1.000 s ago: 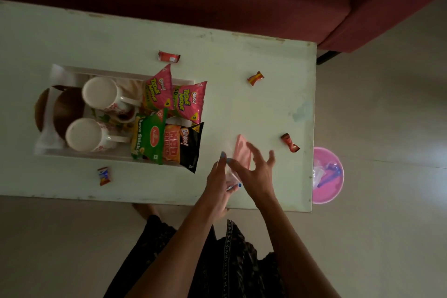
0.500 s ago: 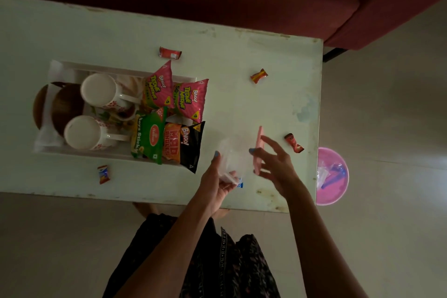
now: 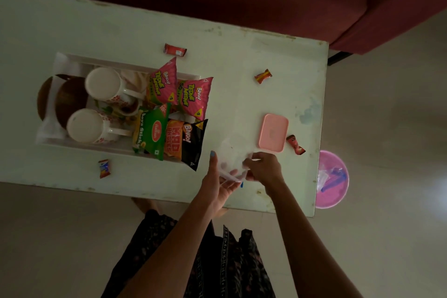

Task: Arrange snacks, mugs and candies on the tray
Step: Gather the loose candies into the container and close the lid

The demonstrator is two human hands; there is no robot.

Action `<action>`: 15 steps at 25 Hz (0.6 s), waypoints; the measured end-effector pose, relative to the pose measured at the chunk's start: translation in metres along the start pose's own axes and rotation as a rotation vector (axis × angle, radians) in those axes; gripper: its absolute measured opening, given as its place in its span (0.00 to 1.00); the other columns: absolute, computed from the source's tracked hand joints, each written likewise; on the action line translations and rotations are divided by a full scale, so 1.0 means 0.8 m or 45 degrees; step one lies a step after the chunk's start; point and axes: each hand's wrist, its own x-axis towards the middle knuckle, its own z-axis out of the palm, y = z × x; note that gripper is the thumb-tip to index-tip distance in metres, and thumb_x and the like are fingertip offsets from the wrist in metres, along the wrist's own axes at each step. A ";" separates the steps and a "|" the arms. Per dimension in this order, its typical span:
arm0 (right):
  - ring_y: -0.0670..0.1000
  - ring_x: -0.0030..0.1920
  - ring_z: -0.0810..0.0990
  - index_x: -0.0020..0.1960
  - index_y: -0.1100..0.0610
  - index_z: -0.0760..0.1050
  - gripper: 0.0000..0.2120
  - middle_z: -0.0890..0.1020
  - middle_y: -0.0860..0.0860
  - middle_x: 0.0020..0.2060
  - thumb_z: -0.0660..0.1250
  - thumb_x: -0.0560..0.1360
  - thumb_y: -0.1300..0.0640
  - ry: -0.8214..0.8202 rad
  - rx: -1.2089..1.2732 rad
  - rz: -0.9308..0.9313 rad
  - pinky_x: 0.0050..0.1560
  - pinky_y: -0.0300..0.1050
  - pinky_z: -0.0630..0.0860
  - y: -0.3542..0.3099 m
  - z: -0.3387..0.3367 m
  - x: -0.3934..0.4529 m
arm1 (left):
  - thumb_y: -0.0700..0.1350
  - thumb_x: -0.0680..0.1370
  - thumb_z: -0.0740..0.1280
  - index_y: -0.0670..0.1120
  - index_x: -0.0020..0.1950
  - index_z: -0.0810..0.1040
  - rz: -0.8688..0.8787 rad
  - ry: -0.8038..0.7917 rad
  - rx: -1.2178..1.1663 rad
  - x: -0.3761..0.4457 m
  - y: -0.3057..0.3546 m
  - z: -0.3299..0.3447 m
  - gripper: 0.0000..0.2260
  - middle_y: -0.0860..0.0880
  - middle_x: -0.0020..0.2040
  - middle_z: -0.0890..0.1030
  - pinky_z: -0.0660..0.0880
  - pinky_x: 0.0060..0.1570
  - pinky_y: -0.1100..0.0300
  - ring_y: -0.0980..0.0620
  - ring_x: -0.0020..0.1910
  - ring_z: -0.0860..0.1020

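While both hands, left hand [image 3: 217,181] and right hand [image 3: 263,169], gripped the clear plastic box [image 3: 232,159], its flat pink rectangular lid [image 3: 273,132] lay at one o'clock, seemingly freeing it for candies.

Two mugs [image 3: 102,83] [image 3: 84,126], four snack packets [image 3: 160,86] [image 3: 194,97] [image 3: 151,132] [image 3: 185,141], four candies [image 3: 175,49] [image 3: 263,76] [image 3: 295,144] [image 3: 104,168], one pink lid [image 3: 273,132]

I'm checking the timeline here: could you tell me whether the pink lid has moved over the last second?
Yes. The pink lid left the right hand and now lies flat on the table, beside the red candy.
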 end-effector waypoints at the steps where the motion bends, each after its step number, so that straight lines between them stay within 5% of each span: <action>1: 0.54 0.36 0.85 0.55 0.63 0.79 0.14 0.84 0.57 0.39 0.70 0.70 0.60 0.081 -0.060 -0.052 0.48 0.50 0.82 -0.001 0.006 0.001 | 0.65 0.73 0.57 0.40 0.69 0.63 -0.002 0.013 -0.009 0.002 -0.002 -0.001 0.35 0.33 0.64 0.71 0.74 0.53 0.51 0.41 0.55 0.76; 4: 0.55 0.39 0.85 0.58 0.61 0.77 0.16 0.85 0.58 0.37 0.68 0.72 0.59 0.183 -0.084 -0.164 0.53 0.49 0.80 -0.014 0.015 0.005 | 0.65 0.75 0.55 0.39 0.67 0.65 -0.024 0.106 0.034 0.005 -0.005 -0.012 0.34 0.33 0.62 0.73 0.75 0.54 0.50 0.39 0.55 0.76; 7: 0.59 0.47 0.83 0.59 0.61 0.77 0.15 0.85 0.60 0.45 0.65 0.76 0.53 0.283 -0.085 -0.168 0.55 0.51 0.79 -0.016 0.015 0.011 | 0.56 0.78 0.58 0.37 0.57 0.73 0.009 0.257 0.136 0.001 -0.009 -0.030 0.22 0.39 0.48 0.79 0.77 0.47 0.53 0.44 0.44 0.79; 11: 0.60 0.45 0.79 0.50 0.62 0.77 0.11 0.83 0.60 0.47 0.57 0.78 0.60 0.588 -0.240 -0.186 0.43 0.44 0.70 0.020 0.014 0.000 | 0.43 0.77 0.64 0.37 0.44 0.77 0.197 0.538 0.291 -0.013 -0.008 -0.071 0.09 0.44 0.36 0.78 0.75 0.33 0.62 0.51 0.32 0.76; 13: 0.59 0.48 0.79 0.50 0.60 0.78 0.08 0.82 0.59 0.49 0.62 0.75 0.60 0.507 -0.297 -0.188 0.44 0.42 0.69 0.046 0.023 -0.006 | 0.40 0.76 0.65 0.31 0.49 0.77 0.350 0.733 0.385 -0.018 0.004 -0.104 0.11 0.43 0.32 0.76 0.72 0.27 0.65 0.51 0.27 0.74; 15: 0.57 0.47 0.80 0.53 0.57 0.77 0.10 0.79 0.58 0.54 0.70 0.72 0.58 0.342 -0.459 -0.262 0.42 0.40 0.69 0.067 0.040 -0.014 | 0.41 0.74 0.68 0.30 0.50 0.77 0.515 1.070 0.521 -0.025 0.025 -0.138 0.13 0.36 0.40 0.80 0.75 0.39 0.59 0.41 0.39 0.79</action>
